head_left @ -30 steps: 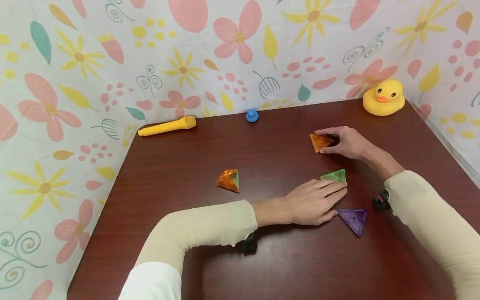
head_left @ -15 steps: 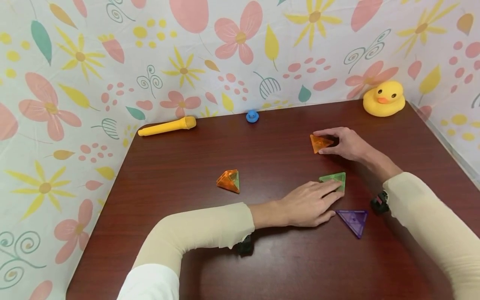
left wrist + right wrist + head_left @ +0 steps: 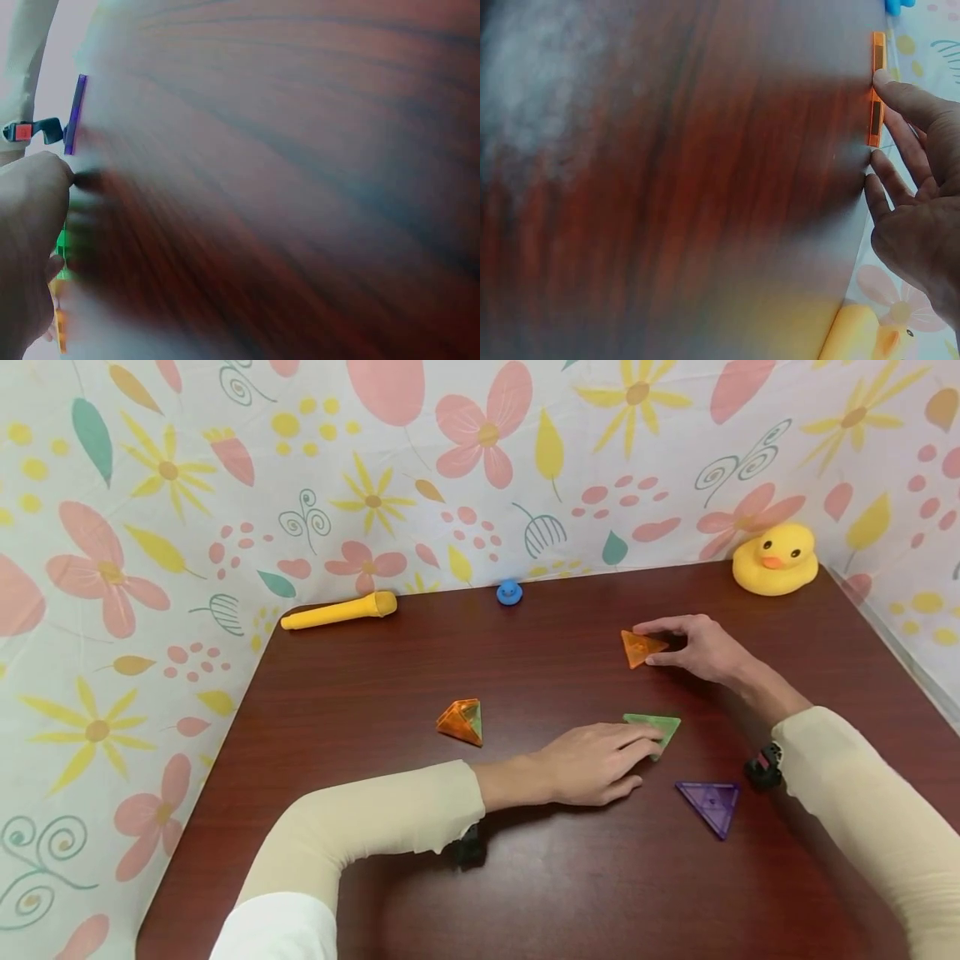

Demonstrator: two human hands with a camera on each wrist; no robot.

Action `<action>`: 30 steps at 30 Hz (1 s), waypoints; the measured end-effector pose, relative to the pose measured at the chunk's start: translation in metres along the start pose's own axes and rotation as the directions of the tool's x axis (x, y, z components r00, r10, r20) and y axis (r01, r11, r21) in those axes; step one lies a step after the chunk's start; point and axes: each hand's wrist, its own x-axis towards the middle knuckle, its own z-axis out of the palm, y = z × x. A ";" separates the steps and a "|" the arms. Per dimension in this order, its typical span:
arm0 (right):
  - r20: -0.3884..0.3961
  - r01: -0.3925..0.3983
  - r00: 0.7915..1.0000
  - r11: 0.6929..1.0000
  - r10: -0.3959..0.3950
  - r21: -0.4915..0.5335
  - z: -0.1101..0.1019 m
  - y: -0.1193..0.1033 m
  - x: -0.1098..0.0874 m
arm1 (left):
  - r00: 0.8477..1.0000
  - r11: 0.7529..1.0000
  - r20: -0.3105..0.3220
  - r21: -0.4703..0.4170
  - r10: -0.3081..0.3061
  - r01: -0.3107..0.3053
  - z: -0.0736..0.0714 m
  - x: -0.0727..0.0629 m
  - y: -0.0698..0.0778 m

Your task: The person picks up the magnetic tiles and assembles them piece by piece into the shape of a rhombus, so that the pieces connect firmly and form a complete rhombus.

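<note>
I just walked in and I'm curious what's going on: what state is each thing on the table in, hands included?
Left hand: fingers extended, resting on the green triangle
Green triangle: flat, partly covered
Right hand: pinching the orange triangle
Orange triangle: flat, held at its edges
Purple triangle: flat, untouched
Orange-and-green shape: untouched; construction unclear
Yellow microphone: lying down
Blue duck: upright
Yellow duck: upright

Worn: 2 beige sleeves (image 3: 390,814), 2 black wrist cameras (image 3: 763,770), 1 white upper left sleeve (image 3: 281,927).
</note>
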 end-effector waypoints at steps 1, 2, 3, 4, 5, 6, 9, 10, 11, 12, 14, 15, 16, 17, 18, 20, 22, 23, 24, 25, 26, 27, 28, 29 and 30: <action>-0.001 -0.002 1.000 1.000 0.002 0.001 0.000 0.000 0.000 | 1.000 1.000 0.000 -0.011 0.000 0.000 0.000 -0.003 -0.002; 0.000 -0.005 1.000 1.000 0.005 0.004 0.000 0.001 0.000 | 1.000 1.000 -0.002 -0.023 0.000 0.000 -0.001 -0.006 -0.003; 0.003 -0.008 1.000 1.000 0.007 0.008 0.000 0.001 0.000 | 1.000 0.999 -0.002 -0.037 -0.002 0.001 -0.001 -0.009 -0.005; 0.006 -0.009 1.000 1.000 0.009 0.012 0.000 0.001 0.000 | 1.000 0.999 -0.004 -0.051 -0.003 0.003 -0.002 -0.012 -0.007; 0.014 -0.012 1.000 1.000 0.012 0.020 0.000 0.001 -0.001 | 1.000 0.998 -0.004 -0.060 -0.004 0.004 -0.003 -0.015 -0.009; 0.021 -0.018 1.000 0.999 0.017 0.029 -0.001 0.002 -0.001 | 1.000 0.998 -0.005 -0.067 -0.005 0.004 -0.003 -0.018 -0.011; 0.045 -0.049 0.998 0.997 0.046 0.066 -0.003 0.004 -0.004 | 1.000 0.998 -0.009 -0.064 -0.006 0.005 -0.004 -0.028 -0.016; 0.048 -0.059 0.997 0.995 0.056 0.077 -0.004 0.005 -0.005 | 1.000 0.998 -0.011 -0.060 -0.006 0.006 -0.004 -0.031 -0.017; 0.052 -0.071 0.996 0.994 0.066 0.089 -0.006 0.005 -0.006 | 1.000 0.999 -0.012 -0.053 -0.007 0.007 -0.004 -0.035 -0.019; 0.053 -0.080 0.996 0.992 0.075 0.096 -0.007 0.006 -0.007 | 1.000 0.999 -0.014 -0.053 -0.009 0.008 -0.005 -0.038 -0.021; 0.052 -0.092 0.995 0.990 0.087 0.107 -0.008 0.007 -0.008 | 1.000 0.998 -0.009 -0.058 -0.019 0.018 -0.006 -0.045 -0.023; 0.050 -0.093 0.995 0.989 0.088 0.111 -0.008 0.007 -0.008 | 1.000 0.997 -0.005 -0.066 -0.027 0.026 -0.007 -0.048 -0.025; 0.050 -0.093 0.995 0.989 0.087 0.113 -0.008 0.007 -0.008 | 0.999 0.996 -0.004 -0.077 -0.034 0.034 -0.007 -0.051 -0.026; 0.050 -0.093 0.995 0.989 0.088 0.114 -0.008 0.007 -0.008 | 0.999 0.996 -0.004 -0.086 -0.039 0.038 -0.007 -0.055 -0.028; 0.048 -0.091 0.995 0.989 0.086 0.114 -0.008 0.007 -0.008 | 0.999 0.995 -0.005 -0.096 -0.043 0.042 -0.007 -0.058 -0.029; 0.041 -0.089 0.996 0.989 0.085 0.114 -0.006 0.006 -0.007 | 0.999 0.993 -0.011 -0.112 -0.046 0.045 -0.007 -0.064 -0.032; 0.036 -0.093 0.995 0.989 0.090 0.111 -0.005 0.006 -0.007 | 0.999 0.992 -0.027 -0.124 -0.040 0.037 -0.006 -0.069 -0.034; 0.034 -0.096 0.995 0.989 0.093 0.109 -0.004 0.006 -0.007 | 0.999 0.992 -0.033 -0.125 -0.037 0.033 -0.006 -0.071 -0.035; 0.032 -0.096 0.995 0.990 0.094 0.104 -0.003 0.005 -0.007 | 0.999 0.991 -0.036 -0.126 -0.037 0.032 -0.005 -0.073 -0.036; 0.029 -0.097 0.995 0.991 0.094 0.096 -0.002 0.004 -0.007 | 0.999 0.991 -0.039 -0.129 -0.036 0.031 -0.005 -0.075 -0.037; 0.027 -0.095 0.995 0.992 0.093 0.085 -0.001 0.004 -0.006 | 0.999 0.991 -0.041 -0.130 -0.037 0.031 -0.005 -0.076 -0.037; 0.025 -0.090 0.996 0.993 0.088 0.075 0.000 0.003 -0.006 | 0.998 0.991 -0.042 -0.130 -0.037 0.031 -0.004 -0.077 -0.037; 0.023 -0.081 0.997 0.995 0.080 0.063 0.002 0.003 -0.005 | 0.998 0.991 -0.041 -0.129 -0.037 0.031 -0.004 -0.077 -0.038; 0.020 -0.069 0.997 0.996 0.068 0.051 0.003 0.002 -0.004 | 0.998 0.991 -0.041 -0.132 -0.038 0.032 -0.004 -0.078 -0.038; 0.016 -0.058 0.998 0.998 0.057 0.036 0.004 0.001 -0.003 | 0.998 0.990 -0.039 -0.133 -0.039 0.034 -0.004 -0.078 -0.038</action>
